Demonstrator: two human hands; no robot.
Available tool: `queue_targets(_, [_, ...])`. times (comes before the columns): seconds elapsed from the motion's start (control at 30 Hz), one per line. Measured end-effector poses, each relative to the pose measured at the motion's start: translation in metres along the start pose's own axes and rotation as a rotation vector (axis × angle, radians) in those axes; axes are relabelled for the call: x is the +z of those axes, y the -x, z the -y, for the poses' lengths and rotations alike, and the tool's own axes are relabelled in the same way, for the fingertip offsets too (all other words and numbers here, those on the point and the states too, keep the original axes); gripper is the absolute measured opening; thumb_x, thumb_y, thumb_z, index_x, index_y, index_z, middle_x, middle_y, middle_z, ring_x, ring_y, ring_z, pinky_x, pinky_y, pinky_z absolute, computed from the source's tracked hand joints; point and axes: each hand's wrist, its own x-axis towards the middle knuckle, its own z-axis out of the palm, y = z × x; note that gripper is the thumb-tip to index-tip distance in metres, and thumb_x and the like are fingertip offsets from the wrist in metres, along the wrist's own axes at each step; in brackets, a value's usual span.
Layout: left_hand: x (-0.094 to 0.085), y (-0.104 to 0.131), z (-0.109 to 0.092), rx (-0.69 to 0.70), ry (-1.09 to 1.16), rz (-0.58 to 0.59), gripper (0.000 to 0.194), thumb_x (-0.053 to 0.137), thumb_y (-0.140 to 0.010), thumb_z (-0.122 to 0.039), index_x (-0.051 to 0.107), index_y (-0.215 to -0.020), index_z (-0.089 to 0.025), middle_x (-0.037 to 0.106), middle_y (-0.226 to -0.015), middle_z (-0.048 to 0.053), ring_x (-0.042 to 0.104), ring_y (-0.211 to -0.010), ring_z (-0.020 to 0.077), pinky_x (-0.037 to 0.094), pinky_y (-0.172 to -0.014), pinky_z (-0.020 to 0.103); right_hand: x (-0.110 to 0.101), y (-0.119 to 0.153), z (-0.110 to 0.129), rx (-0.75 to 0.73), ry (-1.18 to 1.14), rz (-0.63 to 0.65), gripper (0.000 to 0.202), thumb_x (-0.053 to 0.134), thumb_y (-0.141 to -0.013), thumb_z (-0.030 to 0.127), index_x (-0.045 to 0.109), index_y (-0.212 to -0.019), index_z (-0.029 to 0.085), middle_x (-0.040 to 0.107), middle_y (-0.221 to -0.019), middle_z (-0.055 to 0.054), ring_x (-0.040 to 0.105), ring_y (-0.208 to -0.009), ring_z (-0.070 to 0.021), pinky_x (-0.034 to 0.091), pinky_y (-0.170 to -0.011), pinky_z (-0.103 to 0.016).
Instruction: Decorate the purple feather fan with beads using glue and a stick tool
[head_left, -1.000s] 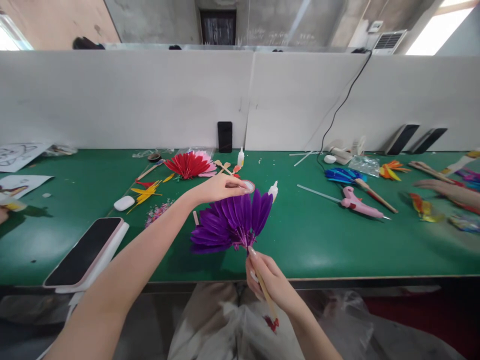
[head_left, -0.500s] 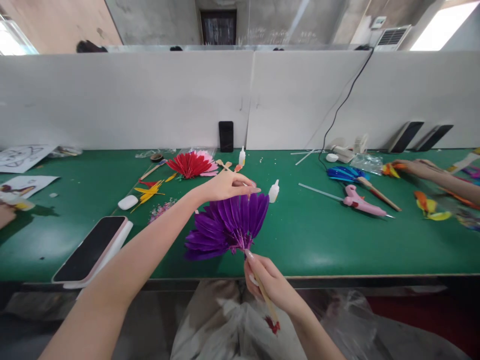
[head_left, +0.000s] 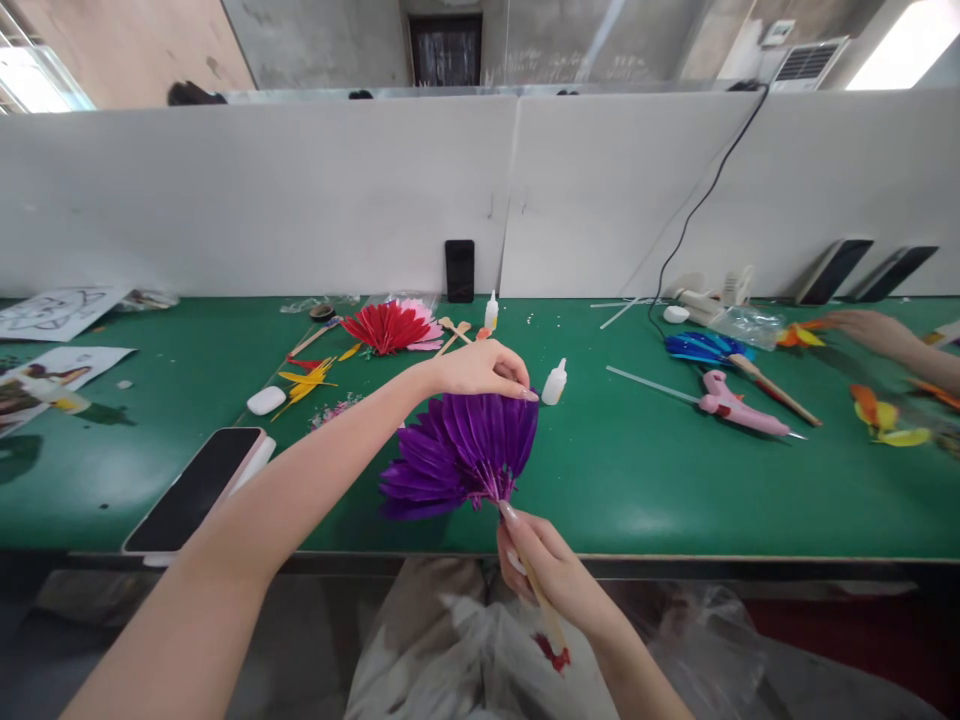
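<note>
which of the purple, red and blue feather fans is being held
The purple fan: the right hand grips its wooden handle, with the left hand at its feathers. The red fan and blue fan lie on the green table, unheld.

A craft workshop, it seems: one long bench (head_left: pixel 645 490) stretches from nine to three o'clock, with a partition (head_left: pixel 300 190) behind and a bare wall (head_left: pixel 337 50) at twelve. Drawings (head_left: pixel 56 312) lie at nine and a glue gun (head_left: pixel 739 408) at three; a feather fan (head_left: pixel 457 445) is held near the centre, towards six. Another person's hand (head_left: pixel 862 325) shares the bench at three.
</note>
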Motion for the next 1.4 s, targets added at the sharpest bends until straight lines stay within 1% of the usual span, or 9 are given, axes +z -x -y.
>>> queue_targets(0.27, [-0.004, 0.006, 0.004, -0.001, -0.073, -0.002, 0.027, 0.060, -0.074, -0.042, 0.066, -0.079, -0.016, 0.065, -0.072, 0.004, 0.057, -0.066, 0.0122, 0.039, -0.062, 0.025, -0.001, 0.003, 0.000, -0.004, 0.015, -0.002, 0.047, 0.038, -0.088, 0.055, 0.039, -0.059, 0.018, 0.034, -0.044, 0.008, 0.033, -0.034, -0.0039, 0.027, -0.038, -0.018])
queue_targets(0.37, [-0.003, 0.006, -0.002, -0.019, -0.044, -0.005, 0.029, 0.059, -0.075, -0.043, 0.067, -0.085, -0.017, 0.067, -0.081, 0.005, 0.059, -0.073, 0.0134, 0.040, -0.066, 0.025, -0.001, 0.004, 0.001, 0.013, 0.039, 0.025, 0.047, 0.040, -0.087, 0.056, 0.040, -0.060, 0.018, 0.034, -0.044, 0.008, 0.032, -0.035, -0.0041, 0.025, -0.037, -0.018])
queue_targets(0.5, [0.000, 0.003, -0.008, 0.017, 0.040, 0.122, 0.032, 0.062, -0.074, -0.038, 0.065, -0.102, -0.021, 0.068, -0.092, 0.005, 0.061, -0.084, 0.0152, 0.042, -0.074, 0.026, -0.001, 0.004, 0.003, 0.037, 0.052, 0.034, 0.046, 0.041, -0.087, 0.056, 0.041, -0.061, 0.018, 0.035, -0.045, 0.007, 0.032, -0.036, -0.0043, 0.024, -0.037, -0.018])
queue_targets(0.63, [0.000, 0.001, -0.012, 0.081, -0.057, 0.216, 0.021, 0.063, -0.073, -0.031, 0.070, -0.087, -0.018, 0.068, -0.082, 0.004, 0.057, -0.068, 0.0119, 0.039, -0.063, 0.024, 0.001, 0.004, 0.005, 0.047, 0.071, 0.024, 0.048, 0.040, -0.085, 0.060, 0.041, -0.061, 0.018, 0.036, -0.044, 0.007, 0.032, -0.037, -0.0046, 0.025, -0.038, -0.018])
queue_targets(0.77, [0.000, 0.002, -0.013, 0.077, -0.142, 0.189, 0.017, 0.063, -0.073, -0.030, 0.071, -0.076, -0.016, 0.064, -0.067, 0.002, 0.048, -0.056, 0.0089, 0.035, -0.058, 0.024, 0.000, 0.006, 0.002, 0.036, 0.055, 0.035, 0.048, 0.040, -0.084, 0.060, 0.040, -0.061, 0.018, 0.035, -0.045, 0.007, 0.031, -0.036, -0.0044, 0.025, -0.037, -0.018])
queue_targets(1.07, [-0.002, 0.004, -0.012, 0.062, -0.191, 0.159, 0.022, 0.060, -0.075, -0.036, 0.071, -0.077, -0.017, 0.057, -0.062, 0.000, 0.044, -0.054, 0.0086, 0.032, -0.055, 0.024, 0.000, 0.005, 0.002, 0.024, 0.056, 0.015, 0.048, 0.039, -0.084, 0.061, 0.041, -0.063, 0.018, 0.033, -0.047, 0.007, 0.033, -0.038, -0.0050, 0.026, -0.038, -0.018])
queue_targets(1.17, [-0.003, 0.007, -0.012, -0.015, -0.184, 0.096, 0.032, 0.052, -0.080, -0.044, 0.070, -0.082, -0.017, 0.053, -0.059, 0.000, 0.040, -0.050, 0.0083, 0.030, -0.052, 0.025, 0.000, 0.005, 0.005, 0.040, 0.105, -0.010, 0.048, 0.038, -0.085, 0.061, 0.040, -0.064, 0.018, 0.035, -0.047, 0.007, 0.033, -0.039, -0.0052, 0.026, -0.039, -0.019])
queue_targets(1.23, [-0.002, 0.008, -0.009, -0.032, -0.156, 0.007, 0.038, 0.046, -0.084, -0.048, 0.069, -0.086, -0.017, 0.058, -0.067, 0.002, 0.045, -0.054, 0.0093, 0.033, -0.055, 0.025, -0.002, 0.006, 0.005, 0.043, 0.153, -0.033, 0.048, 0.035, -0.086, 0.060, 0.039, -0.063, 0.019, 0.036, -0.047, 0.007, 0.033, -0.039, -0.0055, 0.026, -0.039, -0.019])
queue_targets(1.4, [-0.001, 0.013, 0.000, 0.038, -0.107, -0.370, 0.040, 0.039, -0.088, -0.045, 0.067, -0.089, -0.016, 0.066, -0.095, 0.006, 0.058, -0.087, 0.0149, 0.041, -0.081, 0.027, -0.012, 0.009, 0.003, -0.061, 0.316, -0.181, 0.042, 0.034, -0.090, 0.053, 0.038, -0.065, 0.019, 0.037, -0.051, 0.006, 0.033, -0.044, -0.0067, 0.028, -0.043, -0.020])
